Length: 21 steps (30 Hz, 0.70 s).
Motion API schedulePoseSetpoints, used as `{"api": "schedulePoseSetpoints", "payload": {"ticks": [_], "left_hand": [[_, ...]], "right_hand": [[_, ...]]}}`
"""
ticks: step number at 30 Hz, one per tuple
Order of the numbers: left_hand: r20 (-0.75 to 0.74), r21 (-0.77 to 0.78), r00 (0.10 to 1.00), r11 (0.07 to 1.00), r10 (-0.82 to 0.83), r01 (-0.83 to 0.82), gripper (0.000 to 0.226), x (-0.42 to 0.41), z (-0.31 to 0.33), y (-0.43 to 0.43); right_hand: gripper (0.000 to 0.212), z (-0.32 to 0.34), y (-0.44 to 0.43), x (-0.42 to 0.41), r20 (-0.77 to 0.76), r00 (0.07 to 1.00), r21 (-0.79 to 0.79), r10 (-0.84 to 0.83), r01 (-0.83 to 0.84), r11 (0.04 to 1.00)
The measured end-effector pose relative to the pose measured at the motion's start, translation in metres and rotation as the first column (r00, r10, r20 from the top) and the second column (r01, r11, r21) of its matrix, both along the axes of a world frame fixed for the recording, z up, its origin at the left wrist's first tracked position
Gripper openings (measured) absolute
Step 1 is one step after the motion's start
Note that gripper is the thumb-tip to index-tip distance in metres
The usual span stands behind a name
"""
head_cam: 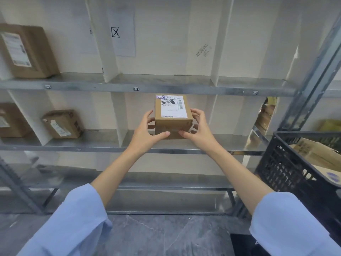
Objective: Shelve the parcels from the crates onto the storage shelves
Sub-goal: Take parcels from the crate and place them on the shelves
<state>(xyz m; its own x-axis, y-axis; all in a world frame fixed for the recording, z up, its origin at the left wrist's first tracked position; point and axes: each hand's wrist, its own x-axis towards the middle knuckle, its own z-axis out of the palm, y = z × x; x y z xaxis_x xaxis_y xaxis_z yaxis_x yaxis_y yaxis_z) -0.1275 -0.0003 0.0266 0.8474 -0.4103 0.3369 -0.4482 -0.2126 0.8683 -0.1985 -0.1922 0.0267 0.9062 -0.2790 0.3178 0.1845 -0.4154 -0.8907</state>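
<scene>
A small brown cardboard parcel (172, 115) with a white shipping label on top sits in the middle bay of the second shelf (212, 151), its base at the shelf surface. My left hand (149, 131) grips its left side, thumb along the front lower edge. My right hand (198, 127) grips its right side the same way. A black plastic crate (287, 170) at the right holds more cardboard parcels (317, 154).
White dividers split the grey metal shelves into bays. A large brown box (27, 52) stands on the upper shelf at left, and two boxes (62, 124) are on the second shelf at left. A metal upright (313, 80) rises at the right. The lower shelf holds clear plastic.
</scene>
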Motion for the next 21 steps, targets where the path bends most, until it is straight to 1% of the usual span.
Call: {"api": "schedulePoseSetpoints", "payload": {"ticks": [3,7,11,14,18,21], "left_hand": [[0.017,-0.007,1.000,1.000,-0.010,0.010,0.096,0.005,0.000,0.012],[0.040,0.001,0.999,1.000,-0.011,0.011,0.094,0.012,-0.005,0.027],[0.029,-0.015,1.000,1.000,-0.008,0.008,0.090,0.020,-0.011,0.042],[0.036,-0.020,0.999,1.000,0.006,-0.005,0.090,0.024,-0.012,0.052],[0.069,0.012,0.995,0.998,0.068,-0.069,0.089,0.032,-0.012,0.075],[0.103,0.047,0.989,0.993,0.103,-0.108,0.089,0.041,-0.011,0.093]], "right_hand": [[0.094,0.002,0.014,0.006,-0.004,1.000,-0.006,0.021,-0.021,1.000],[0.090,0.001,0.029,0.015,0.030,0.999,-0.091,0.038,-0.035,0.995],[0.092,0.001,0.043,0.021,0.001,0.997,-0.076,0.072,-0.072,0.994],[0.094,0.001,0.050,0.026,-0.026,0.990,-0.033,0.135,-0.136,0.990],[0.102,0.000,0.067,0.037,-0.088,0.976,-0.034,0.198,-0.202,0.979],[0.096,0.000,0.084,0.049,-0.093,0.975,-0.057,0.203,-0.209,0.976]]}}
